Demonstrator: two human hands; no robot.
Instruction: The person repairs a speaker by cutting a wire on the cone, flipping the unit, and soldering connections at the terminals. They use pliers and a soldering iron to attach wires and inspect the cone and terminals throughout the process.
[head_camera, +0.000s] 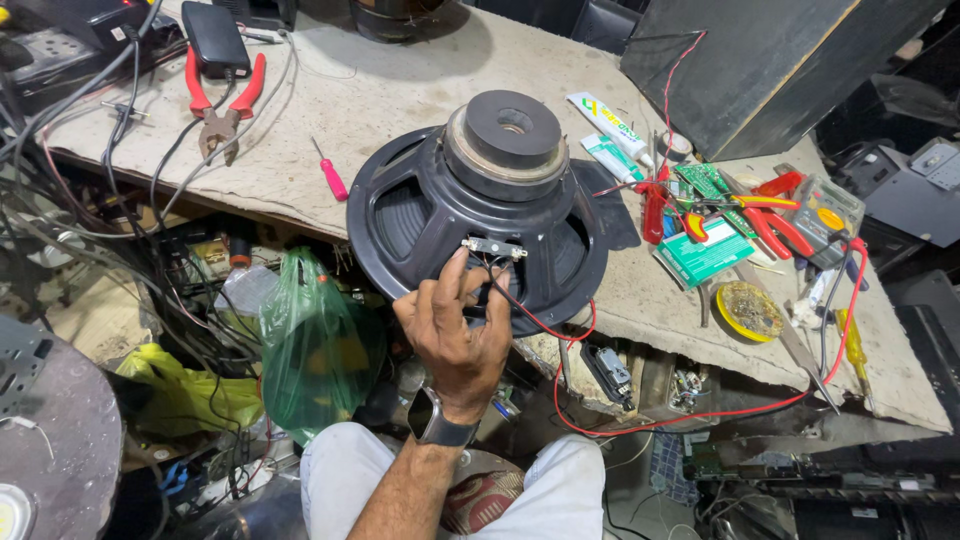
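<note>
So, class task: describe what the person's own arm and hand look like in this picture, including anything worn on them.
Only one hand shows, with its forearm reaching up from the bottom edge; which hand it is I cannot tell for sure. The forearm is bare, no sleeve in view. A wristwatch with a dark band and a dark rectangular face sits on the wrist. No glove and no ring can be made out.

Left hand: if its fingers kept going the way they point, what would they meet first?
The left hand points up-frame; its fingers would first meet the terminal strip on the speaker frame, apparently already touching, though depth is unclear.
</note>
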